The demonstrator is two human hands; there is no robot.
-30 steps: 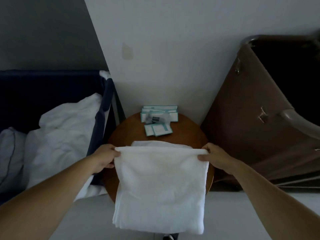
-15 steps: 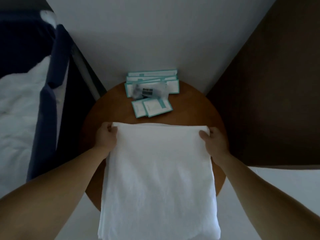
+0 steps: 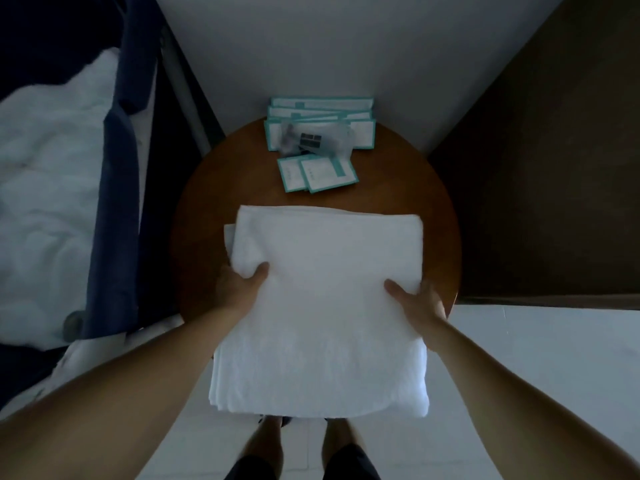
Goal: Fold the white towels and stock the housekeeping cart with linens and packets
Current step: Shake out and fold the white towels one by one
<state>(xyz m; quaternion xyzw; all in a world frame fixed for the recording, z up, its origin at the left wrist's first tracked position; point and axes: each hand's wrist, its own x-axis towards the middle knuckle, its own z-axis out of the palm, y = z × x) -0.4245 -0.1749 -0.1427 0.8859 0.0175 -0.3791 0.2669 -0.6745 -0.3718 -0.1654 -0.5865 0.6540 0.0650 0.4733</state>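
One folded white towel lies on the round table, its near half hanging off the edge toward the person; a second towel edge peeks out beneath at the left. The left hand grips the towel's left side, thumb on top; the right hand grips the right side likewise. Two small teal-edged packets lie beyond the towel; behind them a stack of larger packets, count unclear; a clear bag rests on it. White linen fills the blue bin at left.
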